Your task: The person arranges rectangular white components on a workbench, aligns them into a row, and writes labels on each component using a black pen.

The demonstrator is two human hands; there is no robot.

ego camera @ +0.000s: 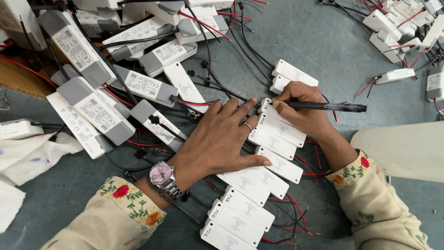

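My right hand [303,109] grips a black pen [330,107] with its tip on a small white rectangular power unit [267,105] at the top of a slanting row of white units [259,185]. My left hand [217,139] lies flat, fingers spread, on that row and on the black wires beside it. It wears a ring and a wristwatch [162,175] with a pink dial. Several units in the row carry handwritten marks at one end. Red and black wires [286,231] trail from the row.
A heap of white and grey power units [97,111] with black cables fills the upper left. More units [397,37] lie at the upper right. White cloth [27,157] sits at the left edge, a pale rounded object [407,148] at the right, all on a grey-blue tabletop [314,41].
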